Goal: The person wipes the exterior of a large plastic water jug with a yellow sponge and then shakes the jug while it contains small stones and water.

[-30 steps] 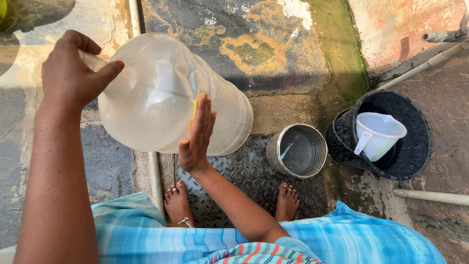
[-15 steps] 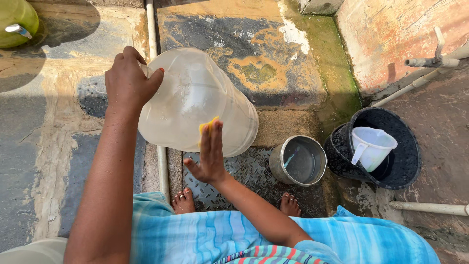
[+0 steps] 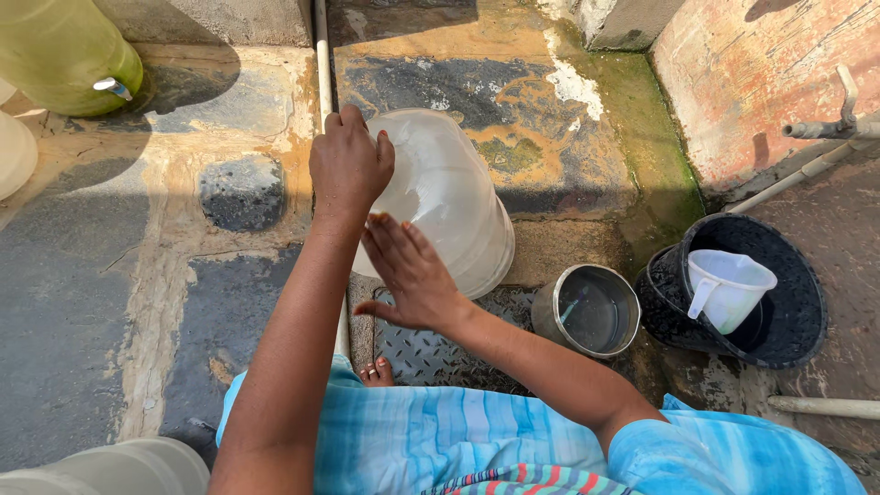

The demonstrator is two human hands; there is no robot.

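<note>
Left hand (image 3: 350,165) grip clamped on top of translucent water jug (image 3: 449,197), tilted over wet concrete floor (image 3: 183,266). Right hand (image 3: 411,275) flat, fingers spread, against jug's side. Steel pot (image 3: 587,310) beside black bucket (image 3: 797,302).

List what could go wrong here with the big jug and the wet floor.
1. The jug is tilted, gripped at its top by the left hand while the right hand lies flat against its side; it might slip and drop.
2. The floor shows wet, greenish patches; bare feet could slide.
3. The steel pot and black bucket stand close by; a swinging jug might knock them.
</note>
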